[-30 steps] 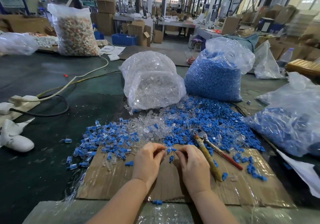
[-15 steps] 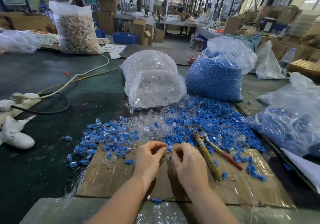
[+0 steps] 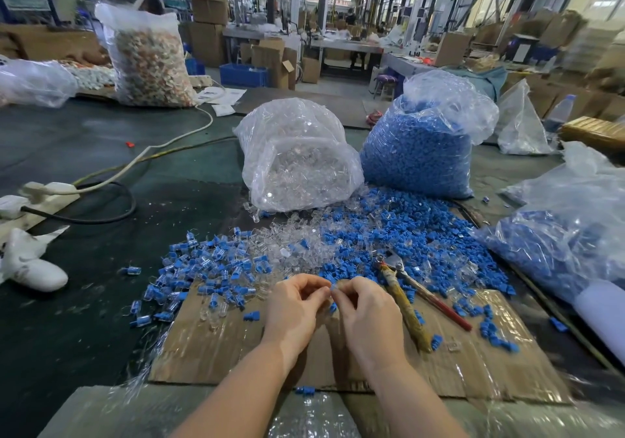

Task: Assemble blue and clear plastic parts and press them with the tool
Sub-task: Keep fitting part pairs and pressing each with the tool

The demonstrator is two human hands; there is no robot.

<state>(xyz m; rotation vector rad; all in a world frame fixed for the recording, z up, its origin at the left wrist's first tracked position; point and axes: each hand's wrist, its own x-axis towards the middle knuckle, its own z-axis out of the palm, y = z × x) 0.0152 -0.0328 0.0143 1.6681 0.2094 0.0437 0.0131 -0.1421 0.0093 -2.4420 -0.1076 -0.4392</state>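
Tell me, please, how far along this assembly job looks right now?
Done: a heap of joined blue-and-clear pieces lies left of the cardboard. In hand: the left hand and right hand pinch a small part between their fingertips; the pliers lie unused beside them. Left: plenty, judging by the loose blue parts and two full bags.

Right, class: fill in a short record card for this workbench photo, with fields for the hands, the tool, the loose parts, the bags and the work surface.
left hand: pinches a small part at its fingertips
right hand: pinches the same small part
pliers: lying untouched on the cardboard, right of the hands
loose parts: blue and clear pieces heaped beyond the hands
bags: clear parts bag beside blue parts bag
work surface: taped cardboard sheet
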